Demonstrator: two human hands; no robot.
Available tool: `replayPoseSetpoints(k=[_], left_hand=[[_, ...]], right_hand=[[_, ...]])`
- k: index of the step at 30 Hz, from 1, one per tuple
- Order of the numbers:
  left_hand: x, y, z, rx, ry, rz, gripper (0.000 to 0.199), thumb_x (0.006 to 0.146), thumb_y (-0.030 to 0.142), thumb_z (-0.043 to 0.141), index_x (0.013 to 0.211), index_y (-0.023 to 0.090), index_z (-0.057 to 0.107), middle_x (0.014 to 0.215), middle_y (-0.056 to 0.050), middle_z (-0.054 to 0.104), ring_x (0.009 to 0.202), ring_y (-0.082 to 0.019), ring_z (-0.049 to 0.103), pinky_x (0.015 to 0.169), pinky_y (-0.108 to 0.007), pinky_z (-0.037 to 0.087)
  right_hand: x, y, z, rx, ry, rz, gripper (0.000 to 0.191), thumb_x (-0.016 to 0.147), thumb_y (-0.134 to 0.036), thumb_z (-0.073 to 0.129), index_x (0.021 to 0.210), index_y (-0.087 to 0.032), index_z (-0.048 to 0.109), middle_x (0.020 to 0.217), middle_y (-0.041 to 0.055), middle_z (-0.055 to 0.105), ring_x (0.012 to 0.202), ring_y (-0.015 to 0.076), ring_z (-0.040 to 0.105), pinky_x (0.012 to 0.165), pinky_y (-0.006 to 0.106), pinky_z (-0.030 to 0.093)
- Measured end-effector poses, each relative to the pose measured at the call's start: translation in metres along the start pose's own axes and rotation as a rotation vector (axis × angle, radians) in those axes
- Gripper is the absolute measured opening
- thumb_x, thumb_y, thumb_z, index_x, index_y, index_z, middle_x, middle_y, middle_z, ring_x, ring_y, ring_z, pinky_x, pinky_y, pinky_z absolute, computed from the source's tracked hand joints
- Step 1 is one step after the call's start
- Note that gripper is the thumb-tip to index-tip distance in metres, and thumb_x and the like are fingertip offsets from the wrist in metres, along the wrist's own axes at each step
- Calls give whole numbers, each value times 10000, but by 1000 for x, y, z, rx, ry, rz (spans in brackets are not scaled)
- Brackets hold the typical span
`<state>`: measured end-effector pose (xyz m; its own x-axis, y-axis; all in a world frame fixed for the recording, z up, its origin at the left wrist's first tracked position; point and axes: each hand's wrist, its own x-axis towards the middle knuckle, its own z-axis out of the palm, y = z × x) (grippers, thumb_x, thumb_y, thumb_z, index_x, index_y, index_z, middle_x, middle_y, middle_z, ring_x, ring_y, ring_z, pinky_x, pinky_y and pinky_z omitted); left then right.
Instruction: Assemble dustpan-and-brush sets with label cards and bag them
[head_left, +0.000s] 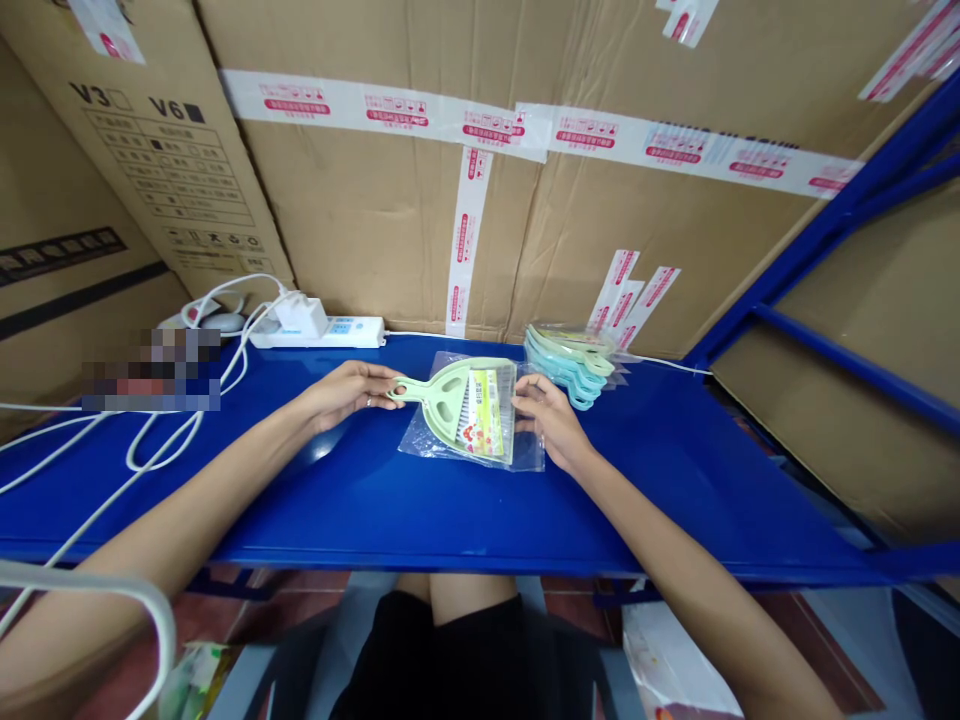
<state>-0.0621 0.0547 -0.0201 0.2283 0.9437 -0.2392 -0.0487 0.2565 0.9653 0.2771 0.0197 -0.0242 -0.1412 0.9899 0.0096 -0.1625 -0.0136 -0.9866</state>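
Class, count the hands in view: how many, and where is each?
2: the left hand is on the dustpan's handle; the right hand is at its wide edge.

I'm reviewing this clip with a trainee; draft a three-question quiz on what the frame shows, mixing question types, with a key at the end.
1. True or false: the left hand holds the green dustpan by its handle.

2. Which item lies on the blue table, near its back edge?
A) a red mug
B) a white power strip
C) a black keyboard

3. Short answer: which hand is nearer to the green and blue stack?

Key:
1: true
2: B
3: the right hand
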Motion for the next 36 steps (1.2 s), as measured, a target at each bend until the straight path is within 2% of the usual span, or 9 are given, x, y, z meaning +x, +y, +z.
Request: replayPoseSetpoints(k=[9, 14, 17, 21, 24, 27, 32, 34, 36], left_hand=[[1, -2, 0, 11, -34, 12, 329, 737, 143, 914, 1052, 71, 850, 1039, -177, 833, 802, -206, 791, 764, -260, 655], [-3, 0, 3, 1, -21, -5, 293, 764, 119, 890, 1050, 64, 852, 1056, -186, 831, 830, -217, 800, 779, -257, 658], [-3, 0, 5, -12, -9, -9, 268, 771, 99, 875, 1035, 60, 852, 1042, -185, 832, 825, -220, 804, 772, -255, 662], [-2, 0, 6, -16, 1, -19, 250, 768, 84, 868, 1017, 64, 851, 1025, -178, 835, 816, -221, 805, 763, -255, 665], [-2, 1, 5, -12, 9, -12, 234, 774, 81, 859, 1008, 66, 850, 1007, -167, 837, 816, -221, 805, 766, -254, 666], [-2, 2, 4, -18, 22, -14, 223, 774, 64, 852, 997, 63, 845, 990, -166, 835, 815, -230, 808, 778, -269, 667], [0, 3, 0, -34, 16, 0, 200, 786, 41, 834, 985, 53, 838, 967, -169, 827, 796, -225, 802, 819, -304, 670], [-1, 4, -1, -36, 6, 12, 195, 789, 46, 840, 984, 52, 836, 961, -170, 824, 795, -223, 799, 829, -312, 670], [-2, 5, 0, -35, 0, 26, 203, 794, 57, 843, 997, 52, 837, 973, -173, 824, 806, -226, 802, 829, -308, 667]], right_hand=[[0, 4, -1, -69, -33, -21, 370, 705, -441, 940, 972, -231, 794, 1024, 25, 728, 845, 166, 674, 635, 253, 573], [-1, 7, -1, -116, -182, 2, 543, 654, -399, 980, 1159, -244, 852, 1178, 76, 786, 1064, 270, 729, 901, 393, 617], [0, 10, 0, -167, -150, -53, 557, 604, -389, 1000, 1122, -231, 868, 1348, 85, 716, 1169, 301, 706, 1008, 433, 593], [0, 11, 1, -182, -117, -27, 570, 582, -394, 1002, 1104, -212, 864, 1305, 98, 728, 1052, 276, 732, 858, 389, 636], [-1, 8, 2, -155, -82, 9, 462, 669, -443, 938, 1048, -206, 817, 1089, 74, 768, 863, 213, 727, 641, 302, 618], [0, 5, 2, -79, 36, -18, 376, 715, -440, 863, 950, -239, 650, 899, -1, 719, 708, 167, 699, 511, 254, 574], [4, 0, -2, 40, 211, 2, 561, 627, -265, 825, 992, -289, 399, 893, -21, 753, 606, 185, 718, 517, 291, 585], [4, -5, -3, 111, 225, 57, 577, 657, -281, 820, 1045, -296, 394, 883, -2, 764, 620, 202, 730, 558, 311, 599], [3, -11, -4, 167, 153, 151, 487, 742, -391, 802, 1069, -280, 458, 880, 29, 771, 617, 202, 721, 575, 322, 603]])
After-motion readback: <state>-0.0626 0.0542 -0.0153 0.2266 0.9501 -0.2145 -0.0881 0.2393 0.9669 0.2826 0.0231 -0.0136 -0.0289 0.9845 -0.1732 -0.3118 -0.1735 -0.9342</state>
